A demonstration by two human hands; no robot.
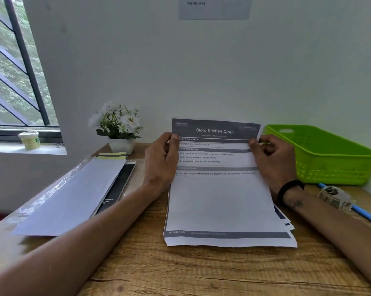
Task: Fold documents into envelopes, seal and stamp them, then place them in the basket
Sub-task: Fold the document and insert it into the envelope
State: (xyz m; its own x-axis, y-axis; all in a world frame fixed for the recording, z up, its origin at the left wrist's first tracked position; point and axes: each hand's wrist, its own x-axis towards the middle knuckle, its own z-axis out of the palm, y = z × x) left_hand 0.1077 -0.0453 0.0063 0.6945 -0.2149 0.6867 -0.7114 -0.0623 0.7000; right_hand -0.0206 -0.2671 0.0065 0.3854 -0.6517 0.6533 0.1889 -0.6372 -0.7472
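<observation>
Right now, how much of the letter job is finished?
Almost none. The green plastic basket looks empty. The left hand and right hand pinch the top of the white printed sheet, lifting it off the paper stack. Folding, filling the white envelopes, sealing and stamping remain.

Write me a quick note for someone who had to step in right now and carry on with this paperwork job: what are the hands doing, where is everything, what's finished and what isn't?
Left hand and right hand each pinch a top corner of the printed sheet, lifted off the paper stack on the desk.
White envelopes lie at left, over a dark notepad.
Green basket sits at right, apparently empty; tape roll and blue pen lie in front of it.
Done: nothing visibly folded or sealed.
Left: fold, insert, seal, stamp, basket.
</observation>
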